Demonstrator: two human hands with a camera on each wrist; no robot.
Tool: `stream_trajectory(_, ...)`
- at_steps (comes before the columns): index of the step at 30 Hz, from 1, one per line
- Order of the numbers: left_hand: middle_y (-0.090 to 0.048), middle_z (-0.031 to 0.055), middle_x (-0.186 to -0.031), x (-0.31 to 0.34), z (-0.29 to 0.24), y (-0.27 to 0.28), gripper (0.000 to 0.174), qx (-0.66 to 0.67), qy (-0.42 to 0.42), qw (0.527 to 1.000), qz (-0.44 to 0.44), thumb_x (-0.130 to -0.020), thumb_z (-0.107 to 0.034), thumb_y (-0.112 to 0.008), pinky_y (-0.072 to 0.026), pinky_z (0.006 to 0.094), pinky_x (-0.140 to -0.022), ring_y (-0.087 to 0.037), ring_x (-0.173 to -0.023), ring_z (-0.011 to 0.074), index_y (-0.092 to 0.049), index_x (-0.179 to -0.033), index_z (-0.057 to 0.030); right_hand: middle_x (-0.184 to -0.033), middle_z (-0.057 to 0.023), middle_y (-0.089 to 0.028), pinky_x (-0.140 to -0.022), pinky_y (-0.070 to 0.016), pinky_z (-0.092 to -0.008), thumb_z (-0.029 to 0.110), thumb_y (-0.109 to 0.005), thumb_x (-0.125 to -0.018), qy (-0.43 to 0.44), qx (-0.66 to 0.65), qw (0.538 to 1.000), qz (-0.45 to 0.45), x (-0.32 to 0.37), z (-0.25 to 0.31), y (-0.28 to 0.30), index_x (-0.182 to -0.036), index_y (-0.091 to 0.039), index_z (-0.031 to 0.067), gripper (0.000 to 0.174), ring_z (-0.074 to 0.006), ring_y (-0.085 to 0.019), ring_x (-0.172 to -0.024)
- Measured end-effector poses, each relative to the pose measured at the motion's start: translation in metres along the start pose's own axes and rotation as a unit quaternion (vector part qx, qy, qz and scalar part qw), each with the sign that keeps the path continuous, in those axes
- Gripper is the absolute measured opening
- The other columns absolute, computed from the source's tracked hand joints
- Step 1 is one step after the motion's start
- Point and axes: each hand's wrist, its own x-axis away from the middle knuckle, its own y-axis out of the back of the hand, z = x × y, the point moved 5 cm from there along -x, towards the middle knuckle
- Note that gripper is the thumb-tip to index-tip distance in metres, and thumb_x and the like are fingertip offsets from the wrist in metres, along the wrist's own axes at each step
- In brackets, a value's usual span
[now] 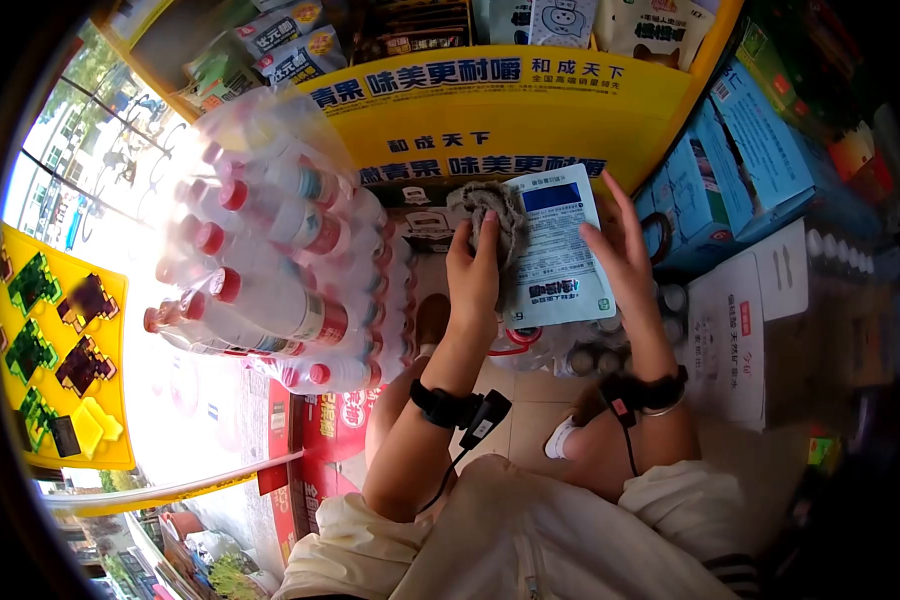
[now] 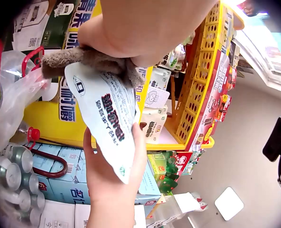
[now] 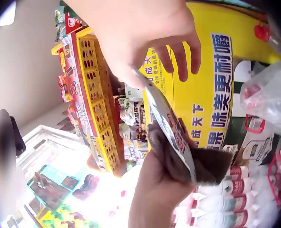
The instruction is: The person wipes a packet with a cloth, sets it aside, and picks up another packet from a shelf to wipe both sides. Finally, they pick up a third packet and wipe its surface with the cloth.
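Note:
In the head view, a pale blue and white printed packet (image 1: 558, 262) is held upright in front of the body. My left hand (image 1: 473, 272) grips a fuzzy grey cloth (image 1: 511, 222) at the packet's left edge. From the right wrist view, the cloth (image 3: 212, 166) shows on both sides of the packet (image 3: 171, 126), folded about its edge. My right hand (image 1: 625, 255) is at the opposite edge, its thumb against the packet and its fingers extended and spread apart behind it. The left wrist view shows the packet's printed face (image 2: 107, 114) between the two hands.
Plastic-wrapped bottles (image 1: 280, 250) are stacked at left. Ahead stands a yellow display shelf (image 1: 470, 110) with snack bags. Blue cartons (image 1: 750, 150), a white carton (image 1: 735, 340) and wrapped cans (image 1: 595, 355) are at right. A yellow sheet (image 1: 70, 350) hangs far left.

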Motion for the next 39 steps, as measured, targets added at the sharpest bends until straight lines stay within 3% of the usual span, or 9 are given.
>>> stream_trajectory(3, -0.061, 0.0077, -0.106, 0.001, -0.003, 0.001, 0.044, 0.002, -0.011, 1.000, -0.026, -0.093, -0.032, -0.058, -0.0420, 0.0224, -0.081, -0.054, -0.095, 0.0113, -0.051, -0.117, 0.0033, -0.126, -0.0095, -0.053, -0.085, -0.0460, -0.0266, 0.014, -0.063, -0.088, 0.094, 0.187, 0.978, 0.007, -0.003, 0.004, 0.008, -0.134, -0.047, 0.0120, 0.049, -0.0176, -0.055, -0.108)
stream_trajectory(5, -0.061, 0.0057, -0.100, 0.003, -0.005, -0.001, 0.036, 0.006, -0.023, 0.999, -0.030, -0.094, -0.032, -0.056, -0.0415, 0.0219, -0.078, -0.053, -0.090, 0.0096, -0.054, -0.109, 0.0014, -0.131, -0.0092, -0.049, -0.086, -0.0467, -0.0308, 0.017, -0.065, -0.086, 0.168, 0.403, 0.899, 0.017, 0.001, 0.007, 0.006, -0.127, -0.055, 0.0148, 0.042, -0.0213, -0.055, -0.109)
stream_trajectory(8, -0.061, 0.0046, -0.098, 0.013, -0.012, -0.007, 0.032, -0.023, -0.010, 0.998, -0.056, -0.094, -0.031, -0.056, -0.0414, 0.0219, -0.076, -0.053, -0.088, 0.0088, -0.055, -0.105, -0.0006, -0.135, -0.0091, -0.045, -0.088, -0.0468, -0.0338, 0.018, -0.067, -0.085, 0.174, 0.489, 0.855, -0.010, 0.009, 0.010, -0.004, -0.128, -0.054, 0.0159, 0.045, -0.0250, -0.054, -0.112)
stream_trajectory(14, -0.061, 0.0033, -0.095, 0.007, -0.003, -0.007, 0.028, 0.014, -0.013, 0.999, -0.031, -0.095, -0.029, -0.055, -0.0430, 0.0218, -0.072, -0.054, -0.086, 0.0078, -0.055, -0.105, -0.0022, -0.143, -0.0256, -0.025, -0.100, -0.0364, -0.0520, 0.049, -0.079, -0.066, 0.134, 0.537, 0.832, 0.046, 0.016, -0.001, -0.013, -0.144, -0.032, 0.0157, 0.097, -0.0457, -0.034, -0.128)
stream_trajectory(16, -0.057, 0.0085, -0.117, 0.010, -0.003, -0.009, 0.047, -0.002, 0.025, 1.000, -0.012, -0.094, -0.033, -0.057, -0.0437, 0.0248, -0.082, -0.055, -0.102, 0.0137, -0.048, -0.125, 0.0006, -0.147, -0.0273, -0.018, -0.102, -0.0351, -0.0521, 0.055, -0.079, -0.063, 0.126, 0.553, 0.822, 0.046, 0.017, -0.005, -0.013, -0.146, -0.026, 0.0130, 0.107, -0.0463, -0.028, -0.133)
stream_trajectory(20, -0.062, 0.0045, -0.101, 0.015, -0.010, -0.016, 0.032, 0.030, 0.003, 0.999, 0.012, -0.096, -0.029, -0.054, -0.0446, 0.0226, -0.073, -0.056, -0.088, 0.0078, -0.055, -0.112, -0.0013, -0.149, -0.0287, -0.011, -0.104, -0.0316, -0.0539, 0.059, -0.078, -0.061, 0.113, 0.539, 0.833, 0.042, 0.016, -0.007, -0.008, -0.147, -0.020, 0.0106, 0.115, -0.0475, -0.022, -0.135)
stream_trajectory(32, -0.053, 0.0103, -0.128, 0.021, -0.004, -0.023, 0.043, 0.287, 0.174, 0.924, 0.183, -0.099, -0.029, -0.036, -0.0389, 0.0381, -0.102, -0.050, -0.118, 0.0250, -0.043, -0.133, -0.0027, -0.150, -0.0304, -0.006, -0.108, -0.0244, -0.0527, 0.060, -0.078, -0.062, 0.073, 0.497, 0.862, 0.061, 0.008, -0.020, 0.001, -0.149, -0.014, 0.0091, 0.119, -0.0464, -0.016, -0.138)
stream_trajectory(38, -0.053, 0.0119, -0.127, 0.015, 0.001, -0.021, 0.037, 0.378, 0.179, 0.877, 0.237, -0.097, -0.017, -0.040, -0.0401, 0.0363, -0.101, -0.050, -0.119, 0.0216, -0.045, -0.131, -0.0022, -0.148, -0.0222, -0.024, -0.110, -0.0231, -0.0428, 0.047, -0.075, -0.073, -0.074, 0.126, 0.985, 0.090, 0.006, -0.026, -0.003, -0.148, -0.016, 0.0059, 0.104, -0.0320, -0.024, -0.138)
stream_trajectory(39, -0.054, 0.0114, -0.125, 0.019, -0.007, -0.018, 0.036, 0.212, 0.106, 0.942, 0.237, -0.094, -0.008, -0.044, -0.0414, 0.0341, -0.099, -0.051, -0.117, 0.0200, -0.046, -0.129, -0.0021, -0.145, -0.0196, -0.029, -0.109, -0.0239, -0.0410, 0.044, -0.073, -0.076, -0.092, 0.071, 0.990, 0.085, 0.008, -0.021, -0.006, -0.148, -0.017, 0.0055, 0.099, -0.0292, -0.029, -0.135)
